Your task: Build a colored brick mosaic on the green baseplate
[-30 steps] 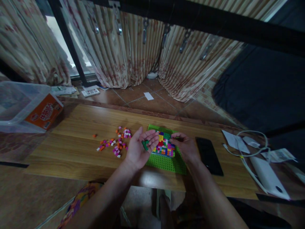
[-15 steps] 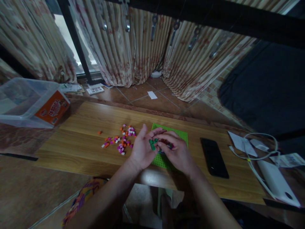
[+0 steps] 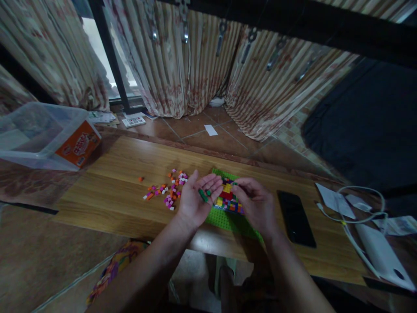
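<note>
My left hand point(image 3: 194, 202) is cupped palm up over the left part of the baseplate and holds several small green toy bricks point(image 3: 204, 194). My right hand point(image 3: 257, 202) pinches a small green brick point(image 3: 234, 183) between thumb and fingertips, just above a multicoloured brick build point(image 3: 227, 195). Red, yellow, blue and orange pieces show in that build, whose right side is partly hidden by the right hand. It sits on a bright green studded baseplate point(image 3: 224, 221).
Loose orange, pink and white bricks point(image 3: 169, 191) lie left of my hands on the wooden table point(image 3: 120, 204). A black phone point(image 3: 296, 218) is to the right, then a white cable point(image 3: 353, 239) and a white device point(image 3: 384, 254). A clear plastic tub point(image 3: 45, 139) stands far left.
My right hand has moved right, away from the left palm, with a green brick in its fingertips. Fewer green bricks show in the palm, and the multicoloured build is now uncovered.
</note>
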`<state>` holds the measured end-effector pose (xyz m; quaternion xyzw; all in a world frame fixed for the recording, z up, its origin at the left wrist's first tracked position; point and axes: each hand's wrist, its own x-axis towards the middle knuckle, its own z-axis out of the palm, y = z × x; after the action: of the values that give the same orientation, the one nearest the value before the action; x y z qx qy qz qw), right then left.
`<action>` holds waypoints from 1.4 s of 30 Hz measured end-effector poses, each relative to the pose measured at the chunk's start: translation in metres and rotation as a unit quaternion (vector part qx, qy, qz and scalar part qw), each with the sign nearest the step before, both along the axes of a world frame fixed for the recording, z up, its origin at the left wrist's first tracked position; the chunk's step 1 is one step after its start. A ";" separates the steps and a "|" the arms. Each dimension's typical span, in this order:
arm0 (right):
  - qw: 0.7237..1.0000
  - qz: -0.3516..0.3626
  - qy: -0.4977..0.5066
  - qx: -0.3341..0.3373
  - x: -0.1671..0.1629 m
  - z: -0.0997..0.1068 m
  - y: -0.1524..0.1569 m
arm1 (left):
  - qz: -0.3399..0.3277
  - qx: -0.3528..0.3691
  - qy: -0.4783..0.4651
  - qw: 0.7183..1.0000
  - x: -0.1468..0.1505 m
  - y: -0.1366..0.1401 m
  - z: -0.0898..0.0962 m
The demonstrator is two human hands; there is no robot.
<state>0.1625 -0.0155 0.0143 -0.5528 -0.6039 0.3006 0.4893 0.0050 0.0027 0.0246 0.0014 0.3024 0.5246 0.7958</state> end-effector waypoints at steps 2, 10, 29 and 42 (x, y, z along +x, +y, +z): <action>0.999 -0.032 0.021 -0.006 0.011 -0.003 0.004 | 0.013 -0.008 0.021 1.000 -0.004 0.002 -0.001; 0.984 -0.013 -0.175 -0.029 0.035 -0.007 0.007 | -0.025 -0.032 0.079 0.996 -0.005 0.002 -0.009; 0.956 -0.036 -0.290 0.018 0.015 -0.014 0.011 | -0.038 -0.033 0.076 0.996 -0.003 0.001 -0.006; 0.957 -0.136 -0.255 -0.019 0.029 -0.024 0.017 | -0.044 -0.037 0.086 0.995 -0.005 0.000 -0.002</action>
<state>0.1911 0.0019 -0.0099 -0.6972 -0.6220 0.0919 0.3444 -0.0002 0.0029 0.0225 0.0301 0.3885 0.4752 0.7889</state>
